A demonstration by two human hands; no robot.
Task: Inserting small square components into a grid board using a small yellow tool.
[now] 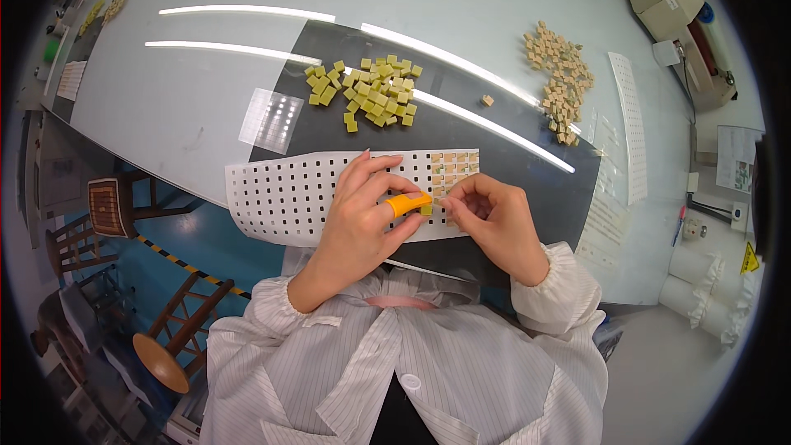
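Observation:
A white sheet (288, 189) with rows of square holes lies along the near edge of the table. Small tan pieces (449, 163) cover the holes in its right-hand columns. Over the sheet, my left hand (354, 214) wears an orange finger cover (408, 203) and pinches a small yellow-green block (426, 209) between thumb and covered finger. Close beside it, my right hand (494, 218) is closed in a pinch at the edge of the tan columns. What sits between its fingertips is too small and too hidden to name.
Beyond the sheet lies a heap of yellow-green blocks (379, 91) on a dark mat (470, 144). A pile of tan pieces (564, 74) is spread at the far right, one loose piece (487, 100) apart. Left stands a clear sheet (270, 119); stools (169, 363) are beyond the table edge.

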